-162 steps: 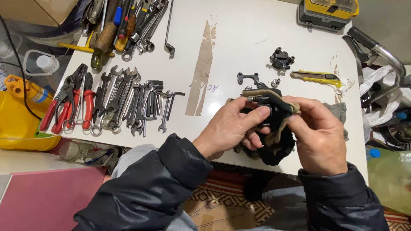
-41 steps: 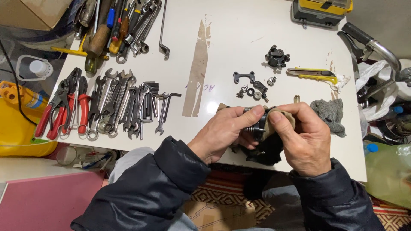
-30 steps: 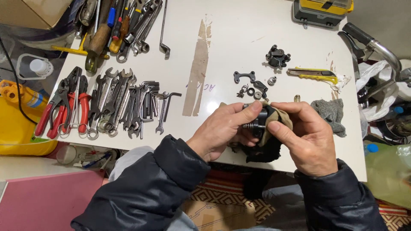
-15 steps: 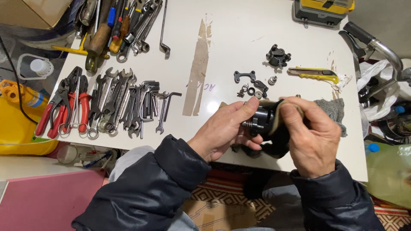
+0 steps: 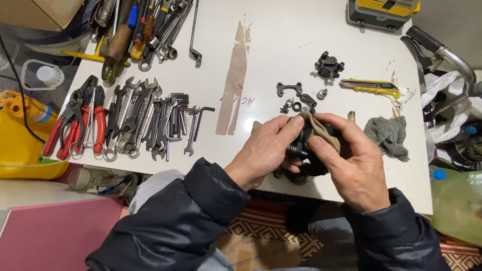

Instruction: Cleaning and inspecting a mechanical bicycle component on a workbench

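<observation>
My left hand (image 5: 263,150) grips a small black metal part (image 5: 300,144) with a spring-like end, held just above the near edge of the white table (image 5: 281,45). My right hand (image 5: 351,165) presses a tan cloth (image 5: 321,131) over the top of that part with thumb and fingers. Most of the part is hidden between both hands and the cloth. Both arms wear dark padded sleeves.
Small black parts, washers and a bracket (image 5: 288,89) lie just beyond my hands. A yellow utility knife (image 5: 370,86) and a grey rag (image 5: 389,134) are to the right. Wrenches (image 5: 150,120) and red pliers (image 5: 75,120) lie in rows on the left. A yellow case (image 5: 384,12) sits far right.
The hands stay in the same spot; the right hand has shifted the tan cloth around the black part, rubbing over it. Earlier a tan strap-like piece showed more openly.
</observation>
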